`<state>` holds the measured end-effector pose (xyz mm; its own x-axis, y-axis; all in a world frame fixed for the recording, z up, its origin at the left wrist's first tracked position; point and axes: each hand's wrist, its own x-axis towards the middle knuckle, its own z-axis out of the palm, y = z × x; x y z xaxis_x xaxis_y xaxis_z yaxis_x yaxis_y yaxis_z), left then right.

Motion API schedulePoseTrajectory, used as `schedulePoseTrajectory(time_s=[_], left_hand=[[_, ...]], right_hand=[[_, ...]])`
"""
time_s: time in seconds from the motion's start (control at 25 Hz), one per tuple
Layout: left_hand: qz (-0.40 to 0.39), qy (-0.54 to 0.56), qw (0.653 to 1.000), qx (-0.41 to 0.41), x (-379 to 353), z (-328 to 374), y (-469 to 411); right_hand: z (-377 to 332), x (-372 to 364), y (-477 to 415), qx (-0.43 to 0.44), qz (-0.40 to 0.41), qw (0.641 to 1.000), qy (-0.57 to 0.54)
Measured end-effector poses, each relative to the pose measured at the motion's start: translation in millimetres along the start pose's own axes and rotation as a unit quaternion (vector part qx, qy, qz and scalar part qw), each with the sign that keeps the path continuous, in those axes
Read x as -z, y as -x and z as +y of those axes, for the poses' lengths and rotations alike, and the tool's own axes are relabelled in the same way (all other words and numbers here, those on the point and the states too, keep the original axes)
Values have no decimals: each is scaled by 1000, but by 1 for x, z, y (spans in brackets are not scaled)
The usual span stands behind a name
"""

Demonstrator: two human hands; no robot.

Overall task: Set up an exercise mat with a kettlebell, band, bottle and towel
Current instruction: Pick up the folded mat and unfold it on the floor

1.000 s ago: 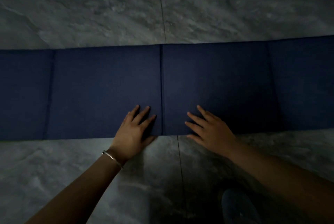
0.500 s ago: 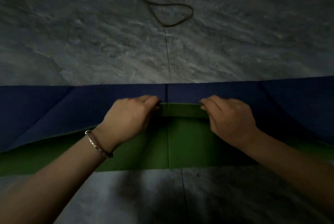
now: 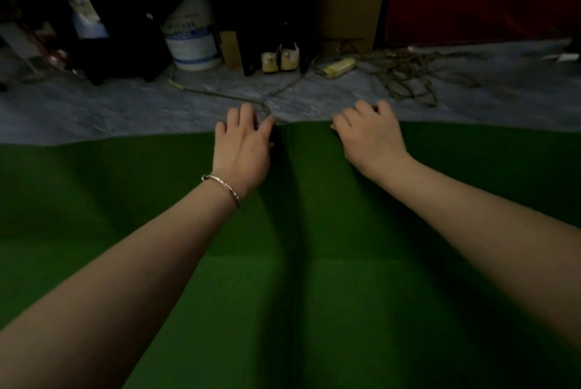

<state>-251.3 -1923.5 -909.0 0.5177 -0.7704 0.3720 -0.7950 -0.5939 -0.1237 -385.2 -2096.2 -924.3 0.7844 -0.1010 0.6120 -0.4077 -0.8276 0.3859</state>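
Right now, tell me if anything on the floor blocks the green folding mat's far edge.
The left hand and right hand hold the green folding mat at its far edge. A thin cord lies on the grey floor at that edge, between them; it could get trapped.

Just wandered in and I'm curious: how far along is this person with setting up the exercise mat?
Done: the green folding mat lies opened out on the grey stone floor. In hand: the left hand and right hand both hold its far edge, fingers curled over it, seemingly settling it flat. Left: nothing sits on the mat, so all four pieces of gear are yet to be placed.
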Motion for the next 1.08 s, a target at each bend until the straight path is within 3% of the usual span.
schedulePoseTrajectory(time_s=[0.2, 0.36, 0.6, 1.08], left_hand=[[-64, 48, 997, 16, -38, 6, -7], [-175, 70, 981, 48, -66, 8, 9], [-233, 65, 969, 48, -94, 28, 43], [-201, 105, 970, 86, -62, 9, 65]], right_hand=[[-4, -48, -5, -40, -29, 999, -19], [-16, -69, 18, -71, -221, 972, -32], [-39, -87, 79, -80, -333, 937, -71], [-30, -32, 88, -122, -305, 940, -95]])
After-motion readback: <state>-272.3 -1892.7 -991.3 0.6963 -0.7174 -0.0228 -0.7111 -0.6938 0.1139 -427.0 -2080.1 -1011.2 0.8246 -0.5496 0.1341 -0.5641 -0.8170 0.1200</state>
